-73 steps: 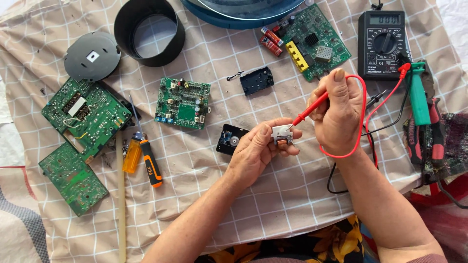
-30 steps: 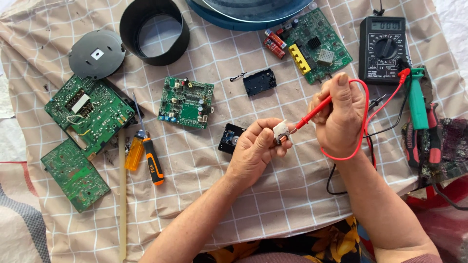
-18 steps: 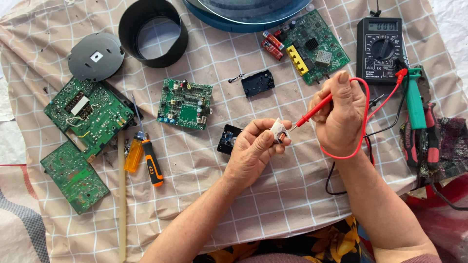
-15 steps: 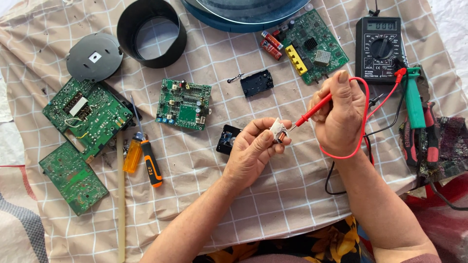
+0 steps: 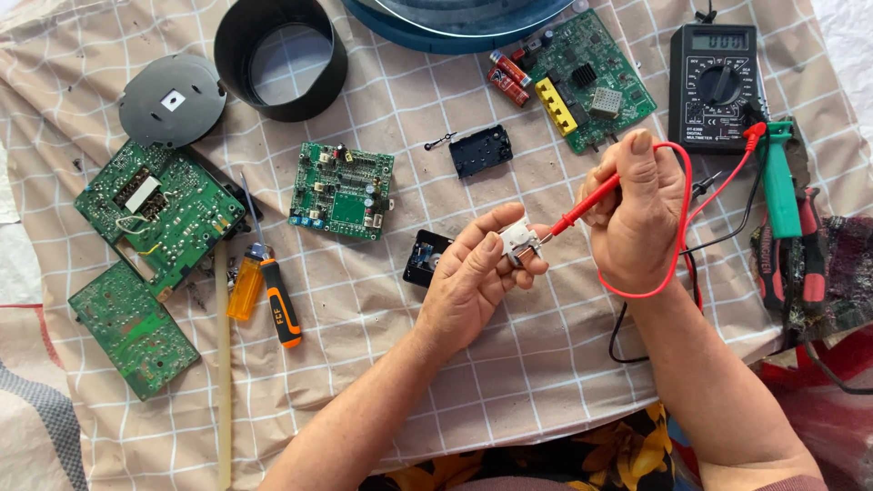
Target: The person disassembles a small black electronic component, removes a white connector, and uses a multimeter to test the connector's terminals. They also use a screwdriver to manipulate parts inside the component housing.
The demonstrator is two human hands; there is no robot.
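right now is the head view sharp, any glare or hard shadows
Head view: sharp across the cloth, no motion blur on the left hand or right hand; light soft and even, shadows faint; slight sheen on the meter screen.

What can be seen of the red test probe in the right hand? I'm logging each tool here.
The slim red plastic test probe lies slanted in the right hand, pinched between thumb and fingers like a pen. Its metal tip points down-left and meets the small white plastic part held in the left hand's fingertips. A thin red lead loops around the right hand and runs up towards the black digital multimeter on the checked beige cloth.
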